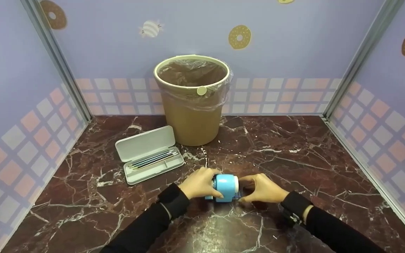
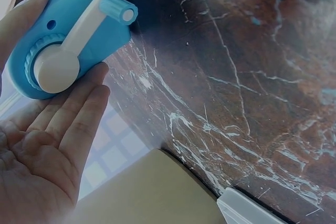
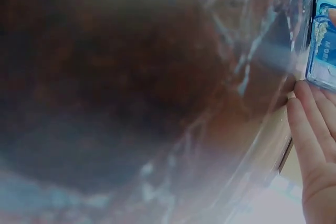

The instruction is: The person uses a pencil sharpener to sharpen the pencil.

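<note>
A light-blue crank pencil sharpener (image 1: 225, 188) is held near the front of the table. Its white crank (image 2: 86, 30) with a ribbed blue knob faces left. My left hand (image 1: 200, 184) grips the body, thumb on one side and fingers on the other. At the sharpener's right end, my right hand (image 1: 264, 188) pinches the clear blue shavings drawer (image 3: 321, 51) between thumb and fingers. Pale shavings show inside that drawer. In the right wrist view, straight fingertips (image 3: 302, 88) lie right at the drawer's edge, and most of the sharpener is out of frame.
Behind and left of the hands lies an open pencil case (image 1: 153, 170) with several pencils (image 1: 151, 160) in it. A tan bin (image 1: 193, 119) with a clear plastic liner stands at the back, close to the case's lid. Patterned panels (image 1: 287, 95) wall the marbled table (image 1: 294, 161).
</note>
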`<state>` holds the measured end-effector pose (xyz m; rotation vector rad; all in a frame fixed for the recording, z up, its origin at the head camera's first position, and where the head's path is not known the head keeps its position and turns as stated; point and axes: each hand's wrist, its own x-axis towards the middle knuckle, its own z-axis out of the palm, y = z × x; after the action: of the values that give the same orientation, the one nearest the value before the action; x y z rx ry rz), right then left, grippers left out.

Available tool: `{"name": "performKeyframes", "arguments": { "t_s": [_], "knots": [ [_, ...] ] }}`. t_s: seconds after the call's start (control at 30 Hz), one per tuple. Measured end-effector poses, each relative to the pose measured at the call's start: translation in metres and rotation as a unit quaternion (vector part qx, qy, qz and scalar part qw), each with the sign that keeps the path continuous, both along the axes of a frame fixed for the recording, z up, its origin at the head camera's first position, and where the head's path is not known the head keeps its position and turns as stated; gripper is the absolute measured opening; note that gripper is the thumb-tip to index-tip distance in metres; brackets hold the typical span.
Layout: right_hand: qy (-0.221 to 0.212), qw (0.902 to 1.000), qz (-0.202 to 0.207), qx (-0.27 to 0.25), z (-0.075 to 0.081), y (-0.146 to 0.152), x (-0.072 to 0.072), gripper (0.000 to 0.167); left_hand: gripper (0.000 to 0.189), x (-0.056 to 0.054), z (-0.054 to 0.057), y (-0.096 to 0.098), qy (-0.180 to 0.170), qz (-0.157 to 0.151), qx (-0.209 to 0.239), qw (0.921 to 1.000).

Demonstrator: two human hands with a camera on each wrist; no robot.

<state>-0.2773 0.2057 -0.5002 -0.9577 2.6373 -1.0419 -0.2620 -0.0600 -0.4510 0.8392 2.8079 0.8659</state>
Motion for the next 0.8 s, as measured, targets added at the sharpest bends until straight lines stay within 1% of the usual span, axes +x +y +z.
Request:
{"name": "performKeyframes", "arguments": {
  "t_s": [0.07, 0.23, 0.37, 0.53, 0.7, 0.8],
  "knots": [
    [-0.013, 0.9999, 0.004, -0.009, 0.000, 0.002, 0.000, 0.068, 0.061, 0.000, 0.000, -0.001, -0.001, -0.002, 0.003, 1.0000],
    [-0.027, 0.9995, 0.004, -0.015, 0.000, 0.005, 0.001, 0.071, 0.061, 0.000, -0.001, -0.002, -0.005, -0.004, 0.012, 0.9999],
    [-0.026, 0.9996, 0.002, -0.012, 0.002, 0.010, 0.002, 0.070, 0.060, 0.001, -0.001, -0.002, -0.010, -0.004, 0.016, 0.9998],
    [-0.014, 0.9998, -0.014, -0.006, 0.003, 0.021, 0.005, 0.071, 0.062, 0.001, -0.001, -0.002, -0.008, -0.001, 0.015, 0.9999],
    [-0.021, 0.9995, -0.022, -0.001, 0.002, 0.034, 0.009, 0.072, 0.064, 0.001, -0.001, -0.002, -0.008, 0.000, 0.009, 0.9999],
    [-0.029, 0.9993, -0.024, -0.010, 0.001, 0.041, 0.013, 0.071, 0.064, 0.001, -0.001, -0.001, -0.006, 0.001, 0.004, 1.0000]
  ]
}}
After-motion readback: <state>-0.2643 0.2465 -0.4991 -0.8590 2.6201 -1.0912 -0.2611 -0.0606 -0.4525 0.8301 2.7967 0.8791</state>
